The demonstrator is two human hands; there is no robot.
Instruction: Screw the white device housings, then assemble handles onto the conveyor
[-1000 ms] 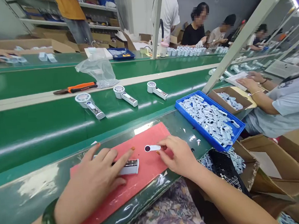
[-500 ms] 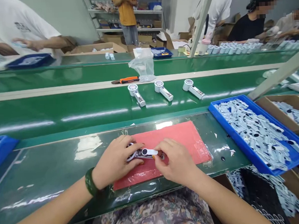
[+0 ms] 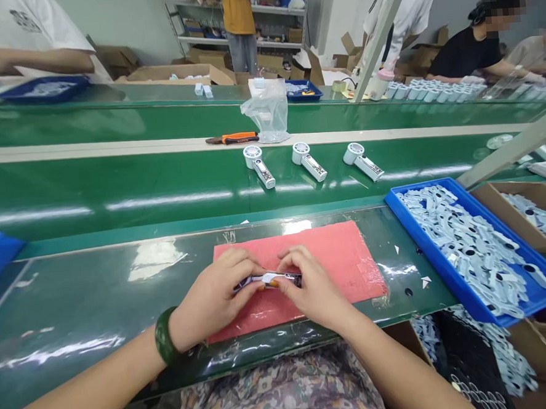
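Basically a two-hand hold, low over the middle of the red sheet. Left hand [image 3: 220, 294]: fingers curled nearly closed, thumb on the near side, clamped on the head end of the handheld unit [image 3: 295, 279]. Right hand [image 3: 316, 288]: thumb and fingertips pinched together on a small white strip [image 3: 269, 279] at the unit's handle, other fingers bent round the far side. My read: left pins the unit so it can't twist, right gets fine control of the strip.

Unit sits crosswise above the red sheet [image 3: 336, 256], head to the left, handle to the right. Handle looks slim, dark and glossy on the face, with pale edging; head mostly hidden by fingers. Strip is plain white and narrow; can't tell if it's fully seated.

Red sheet lies on the glossy green desk [image 3: 94, 302], probably to save the finish from scratches. Blue tray [image 3: 538, 299] of loose white strips is at the right, presumably for right-hand reach. Beyond the desk, three fan-like units [image 3: 310, 161] lie spaced out on the green belt [image 3: 179, 179], handles angled the same way, likely for easy pick-up. Orange-handled pliers [image 3: 241, 137] and a clear bag [image 3: 270, 112] sit behind them.
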